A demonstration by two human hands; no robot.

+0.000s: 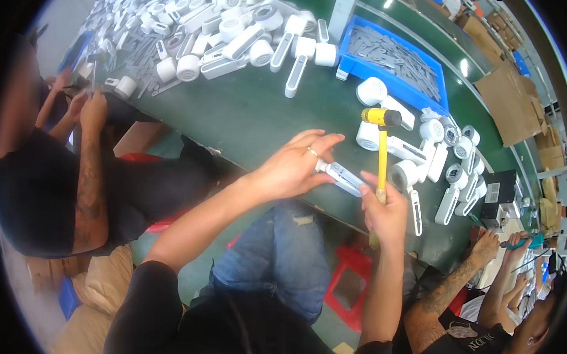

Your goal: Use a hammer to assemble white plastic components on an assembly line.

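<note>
My left hand (295, 163), with a ring on one finger, closes round the near end of a white shower-head-shaped part (343, 178). Its round head is mostly hidden by my palm and fingers. The slotted handle, with a grey strip in it, points right. My right hand (385, 210) grips the yellow handle of a mallet (383, 153), whose yellow and black head stands upright above the table. Thumb and fingertips of the right hand also come up to the far end of the part's handle; whether they press on it I cannot tell.
Many white parts lie heaped on the green table (248, 106) at the back left. A blue bin (388, 87) of grey strips stands behind. More white parts (427, 148) lie to the right. Co-workers sit on both sides. A red stool (348, 287) is below.
</note>
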